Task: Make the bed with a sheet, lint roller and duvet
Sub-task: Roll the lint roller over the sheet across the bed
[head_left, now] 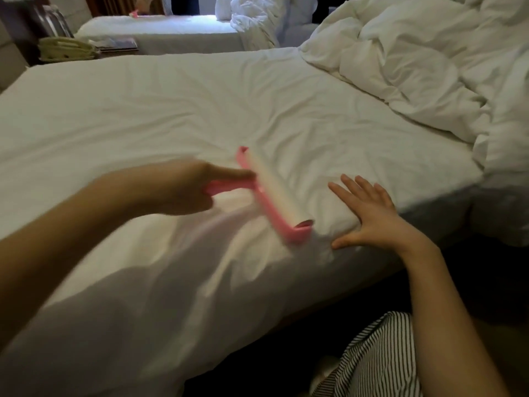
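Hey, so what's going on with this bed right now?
A person is going over the white sheet with a pink lint roller. The left hand grips its handle, with the roll down on the sheet near its front edge. The right hand lies flat beside the roller, fingers spread, pressing the sheet. The duvet sits bunched up at the right end, not yet spread.

Your broad bed (286, 285) is wearing a creased white sheet (143, 110) and bearing a pink plastic lint roller (274, 193) just left of your right hand (369, 216) fingers. A rumpled white duvet (429, 67) is heaping well beyond those fingertips.
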A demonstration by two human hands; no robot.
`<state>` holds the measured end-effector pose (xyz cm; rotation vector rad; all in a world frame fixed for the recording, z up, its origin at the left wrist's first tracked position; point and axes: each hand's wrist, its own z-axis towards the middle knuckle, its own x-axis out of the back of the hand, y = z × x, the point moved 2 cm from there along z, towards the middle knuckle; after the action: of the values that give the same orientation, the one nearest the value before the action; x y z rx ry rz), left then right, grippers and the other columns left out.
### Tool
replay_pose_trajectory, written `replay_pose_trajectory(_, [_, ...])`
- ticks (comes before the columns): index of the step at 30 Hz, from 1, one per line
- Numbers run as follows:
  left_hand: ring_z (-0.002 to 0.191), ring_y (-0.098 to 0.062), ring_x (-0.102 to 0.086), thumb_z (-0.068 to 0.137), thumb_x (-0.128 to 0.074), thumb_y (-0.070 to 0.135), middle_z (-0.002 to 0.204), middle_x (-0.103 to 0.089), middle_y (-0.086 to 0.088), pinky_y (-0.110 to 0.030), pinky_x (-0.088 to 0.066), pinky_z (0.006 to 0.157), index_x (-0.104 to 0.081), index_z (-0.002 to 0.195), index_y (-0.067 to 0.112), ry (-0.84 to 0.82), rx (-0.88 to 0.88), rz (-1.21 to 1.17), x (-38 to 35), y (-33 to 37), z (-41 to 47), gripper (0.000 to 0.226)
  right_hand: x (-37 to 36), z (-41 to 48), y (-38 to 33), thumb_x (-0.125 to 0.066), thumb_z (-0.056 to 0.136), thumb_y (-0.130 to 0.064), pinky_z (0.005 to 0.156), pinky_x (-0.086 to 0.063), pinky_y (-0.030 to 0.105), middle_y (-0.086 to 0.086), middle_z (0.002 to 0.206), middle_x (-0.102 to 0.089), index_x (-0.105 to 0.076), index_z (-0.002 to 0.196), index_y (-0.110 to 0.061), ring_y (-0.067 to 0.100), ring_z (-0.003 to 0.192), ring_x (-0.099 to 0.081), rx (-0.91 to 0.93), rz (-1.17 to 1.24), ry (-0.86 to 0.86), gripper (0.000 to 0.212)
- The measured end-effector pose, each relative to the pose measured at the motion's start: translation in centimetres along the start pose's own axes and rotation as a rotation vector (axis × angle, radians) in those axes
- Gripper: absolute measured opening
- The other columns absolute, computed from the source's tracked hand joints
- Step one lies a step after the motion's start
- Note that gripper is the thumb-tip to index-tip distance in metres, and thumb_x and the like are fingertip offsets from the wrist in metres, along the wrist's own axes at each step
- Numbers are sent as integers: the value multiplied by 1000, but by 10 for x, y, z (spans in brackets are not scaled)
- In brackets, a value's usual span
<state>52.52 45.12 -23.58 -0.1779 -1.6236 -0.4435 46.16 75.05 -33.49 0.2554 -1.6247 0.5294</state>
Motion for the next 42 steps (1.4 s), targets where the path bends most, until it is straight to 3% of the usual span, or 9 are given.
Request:
replay_pose_trajectory(5, [98,-21,-57,83,-44,-3,131,-55,-2,-29,-44,87,-27,143,44,26,-64,11,-16,55,71,78,-4,-13,-2,-78,63,-50,114,12,34,-13,155,10,4,148,-32,13,143,15,-170,185,184,119])
replay_pose_trajectory(16, [117,-18,-54,86,-48,-3,142,-44,8,-32,-40,102,-26,137,51,-110,-22,66,10,18,3,77,-5,-30,33,-65,76,-57,114,4,45,-5,158,12,7,148,-35,16,145,10,-242,-51,99,105])
replay_pose_trajectory(21, [100,-21,-55,86,-45,1,136,-50,1,-24,-37,91,-29,139,51,-86,11,75,6,34,40,74,13,-22,54,-65,75,-59,115,4,46,-5,158,12,8,149,-34,16,146,8,-217,-120,10,107])
replay_pose_trajectory(25, [109,-25,-53,86,-43,3,139,-47,-5,-28,-37,94,-28,141,49,-38,14,42,-8,62,86,72,24,-14,89,-70,72,-56,116,3,43,-4,159,8,11,149,-27,15,146,6,-217,-117,-20,115])
replay_pose_trajectory(30, [86,-15,-46,89,-39,0,141,-46,-1,-25,-37,82,-24,143,46,29,11,-38,-24,104,134,73,38,4,142,-72,66,-61,116,4,44,-4,158,16,12,149,-30,15,145,11,-158,-222,-76,121])
replay_pose_trajectory(33, [95,-14,-57,81,-44,-2,141,-48,5,-29,-44,90,-23,136,57,-10,-35,-69,-24,84,122,84,49,17,165,-73,59,-68,116,4,43,-4,157,16,11,147,-35,18,145,12,-79,-237,-135,126])
replay_pose_trajectory(35, [99,-18,-64,72,-45,2,132,-57,6,-40,-48,93,-19,126,72,-14,-49,-91,-21,62,102,93,51,24,177,-60,45,-86,115,6,40,-4,157,16,16,143,-41,19,145,13,6,-263,-163,132])
replay_pose_trajectory(37, [74,-18,-65,68,-46,2,113,-68,4,-42,-54,79,-18,119,79,-48,13,-63,-18,48,85,96,51,31,189,-34,31,-101,115,7,36,-7,156,17,21,135,-48,17,144,16,110,-282,-148,129])
replay_pose_trajectory(42, [61,-4,-59,77,-54,3,104,-68,7,-17,-47,69,-19,118,75,-6,61,-23,-12,88,125,90,56,43,209,-20,33,-104,112,11,28,-17,146,27,26,131,-50,7,137,23,268,-243,-169,121])
